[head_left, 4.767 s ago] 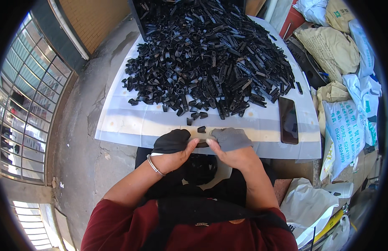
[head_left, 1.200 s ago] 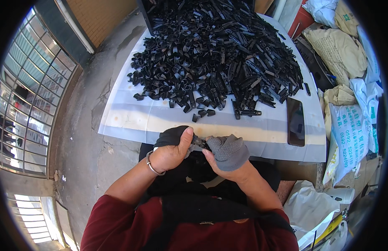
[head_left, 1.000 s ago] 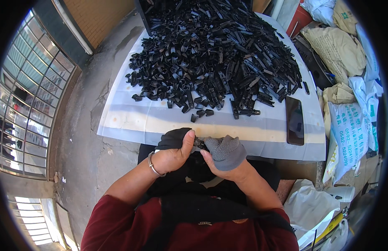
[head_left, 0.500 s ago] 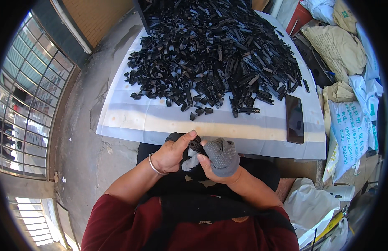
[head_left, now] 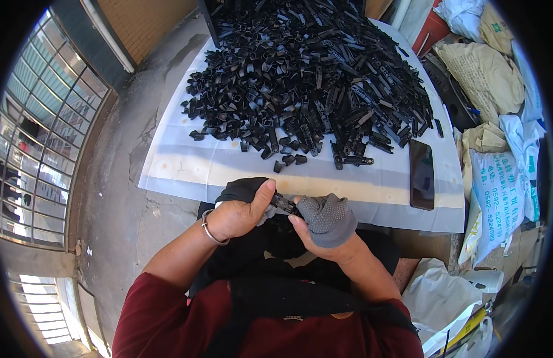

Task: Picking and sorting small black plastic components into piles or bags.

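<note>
Between my two hands is a small elongated black plastic part, held just in front of the table's near edge. My left hand, in a dark glove that leaves the thumb bare and with a metal bangle at the wrist, grips its left end. The right end is pinched by my right hand, in a grey dotted glove with a bare thumb. Beyond my hands, a large heap of black plastic parts covers much of the white-covered table. Short curved pieces lie mostly left, long slim ones right.
A dark phone lies on the table's right side. Stuffed sacks and printed white bags crowd the right. A white plastic bag sits lower right. A barred window is on the left.
My hands have moved slightly apart and now hold the black part stretched between them, more level than before. My left hand has turned, showing more of its dark glove. The view has shifted slightly.
</note>
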Available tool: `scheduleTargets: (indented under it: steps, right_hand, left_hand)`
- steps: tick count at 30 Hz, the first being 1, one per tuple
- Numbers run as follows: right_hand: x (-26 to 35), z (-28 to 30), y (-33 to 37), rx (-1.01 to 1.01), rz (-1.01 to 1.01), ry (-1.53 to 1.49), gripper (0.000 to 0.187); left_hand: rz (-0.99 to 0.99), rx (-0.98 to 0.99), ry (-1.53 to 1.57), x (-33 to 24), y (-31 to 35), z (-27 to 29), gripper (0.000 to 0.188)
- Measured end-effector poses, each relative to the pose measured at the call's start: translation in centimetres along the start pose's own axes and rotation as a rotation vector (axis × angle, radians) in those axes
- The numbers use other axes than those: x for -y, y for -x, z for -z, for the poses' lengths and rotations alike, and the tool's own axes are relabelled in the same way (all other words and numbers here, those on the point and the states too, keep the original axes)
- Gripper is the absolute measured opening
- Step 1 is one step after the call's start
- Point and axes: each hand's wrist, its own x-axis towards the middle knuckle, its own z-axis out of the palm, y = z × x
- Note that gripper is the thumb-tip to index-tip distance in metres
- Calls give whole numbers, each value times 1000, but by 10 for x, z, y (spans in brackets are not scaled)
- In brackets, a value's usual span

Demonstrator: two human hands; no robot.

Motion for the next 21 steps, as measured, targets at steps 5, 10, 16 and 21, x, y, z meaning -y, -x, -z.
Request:
scheduleTargets:
  steps: [5,10,16,21]
  right_hand:
    - [6,1,-6,20,-7,40,27]
    - [3,-8,-2,31,7,69,28]
    - [5,-24,-5,-125,39,32,22]
    - [-12,-14,-9,175,-22,52,23]
  left_hand:
    - [-24,7,-54,3,-1,5,39]
    - [-43,39,-45,0,-2,4,33]
    - [-148,30,-104,4,0,-7,27]
    - [-69,35,-545,14,-49,25,32]
